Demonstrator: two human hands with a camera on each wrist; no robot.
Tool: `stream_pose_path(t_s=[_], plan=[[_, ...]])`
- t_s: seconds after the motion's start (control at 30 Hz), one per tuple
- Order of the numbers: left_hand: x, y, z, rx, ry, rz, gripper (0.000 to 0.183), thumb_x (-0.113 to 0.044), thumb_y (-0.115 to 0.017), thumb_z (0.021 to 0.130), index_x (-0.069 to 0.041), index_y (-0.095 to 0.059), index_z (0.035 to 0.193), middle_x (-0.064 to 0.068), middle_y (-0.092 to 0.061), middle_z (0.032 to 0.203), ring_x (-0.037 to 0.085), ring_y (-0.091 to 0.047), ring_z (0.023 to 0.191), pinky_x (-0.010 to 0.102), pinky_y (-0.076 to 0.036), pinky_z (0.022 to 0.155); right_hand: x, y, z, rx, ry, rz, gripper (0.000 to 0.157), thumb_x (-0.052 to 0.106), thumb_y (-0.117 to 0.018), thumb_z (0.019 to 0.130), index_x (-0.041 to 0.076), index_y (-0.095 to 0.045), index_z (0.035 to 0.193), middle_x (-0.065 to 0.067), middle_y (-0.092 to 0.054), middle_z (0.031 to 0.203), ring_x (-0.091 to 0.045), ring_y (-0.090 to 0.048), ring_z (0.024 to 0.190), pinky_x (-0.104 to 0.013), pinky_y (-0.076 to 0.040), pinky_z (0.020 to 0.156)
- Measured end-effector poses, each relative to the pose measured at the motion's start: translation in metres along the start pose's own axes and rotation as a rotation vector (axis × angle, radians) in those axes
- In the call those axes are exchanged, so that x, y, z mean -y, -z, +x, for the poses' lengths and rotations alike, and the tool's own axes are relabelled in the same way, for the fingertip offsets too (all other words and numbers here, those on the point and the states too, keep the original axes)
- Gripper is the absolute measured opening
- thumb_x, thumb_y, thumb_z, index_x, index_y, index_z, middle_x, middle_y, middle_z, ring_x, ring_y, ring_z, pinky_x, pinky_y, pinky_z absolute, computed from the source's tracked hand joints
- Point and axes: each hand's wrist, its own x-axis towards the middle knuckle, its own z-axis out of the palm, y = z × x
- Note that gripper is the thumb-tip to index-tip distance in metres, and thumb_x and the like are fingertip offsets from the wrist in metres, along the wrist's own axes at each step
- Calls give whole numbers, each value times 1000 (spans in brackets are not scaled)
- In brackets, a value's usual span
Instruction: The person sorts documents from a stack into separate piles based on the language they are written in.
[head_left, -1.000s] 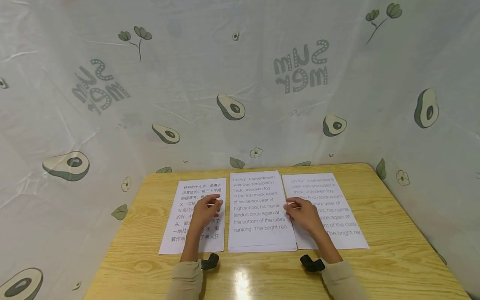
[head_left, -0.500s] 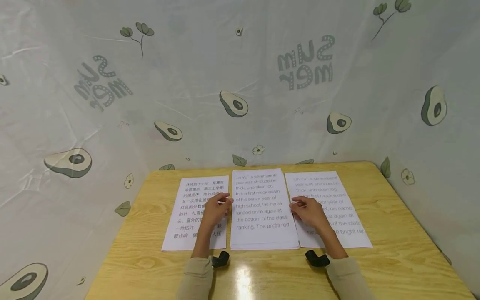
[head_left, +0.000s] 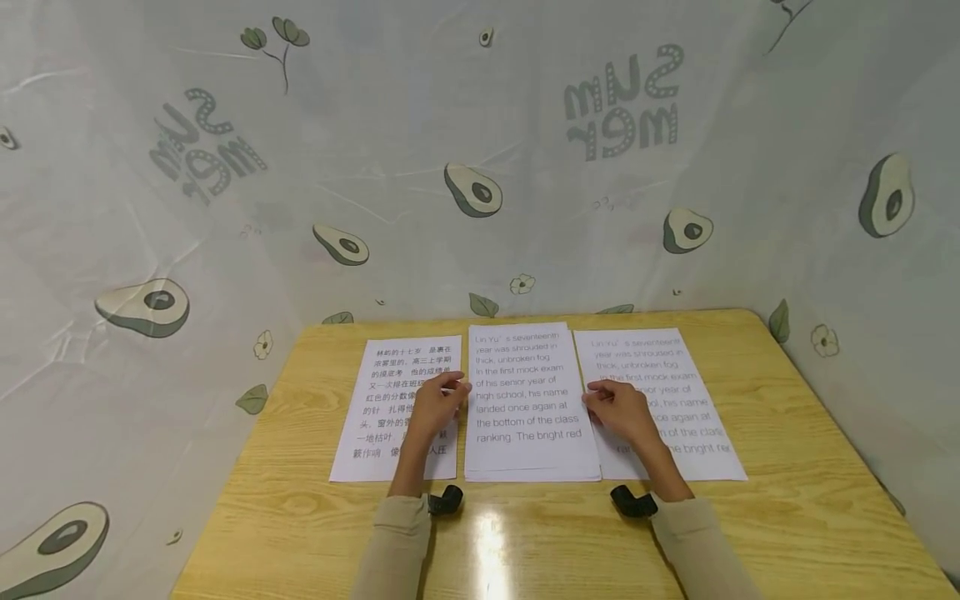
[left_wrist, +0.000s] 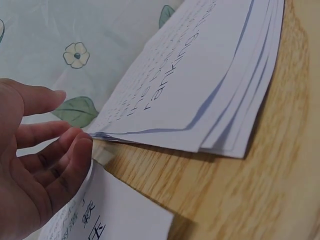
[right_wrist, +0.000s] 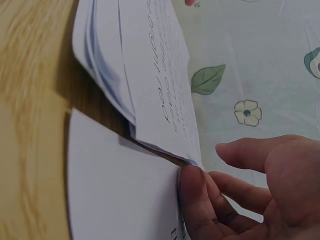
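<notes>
A stack of printed paper sheets [head_left: 525, 462] with English text lies in the middle of the table. My left hand [head_left: 433, 408] is at its left edge; in the left wrist view, fingertips [left_wrist: 82, 142] touch the edge while the thumb stands apart. On the opposite side, my right hand [head_left: 621, 410] has its fingertips [right_wrist: 192, 180] against the stack's right edge, thumb raised away. The lower sheets look slightly fanned in the left wrist view. Neither hand pinches the paper. Parts of the side sheets are hidden under the hands.
Left of the stack lies paper with Chinese text [head_left: 352, 462]; to the right lies paper with English text [head_left: 708, 462]. The wooden table [head_left: 277, 533] ends at a patterned cloth backdrop [head_left: 405, 292]. Black wrist-worn pieces [head_left: 447, 500] sit at both cuffs.
My left hand has moved right, from over the Chinese sheet to the stack's left edge. My right hand has shifted only slightly. The head view has tilted a little.
</notes>
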Motion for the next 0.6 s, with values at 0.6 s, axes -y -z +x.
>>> stream_pose_path(t_s=[0.6], plan=[[0, -9, -3, 10, -79, 161, 41, -27, -75, 100, -3, -74, 134, 11, -74, 111, 20, -69, 94, 28, -54, 70, 0, -7, 1, 5, -14, -22, 37, 20, -69, 103, -5, -74, 129, -17, -80, 98, -14, -69, 70, -30, -51, 66]])
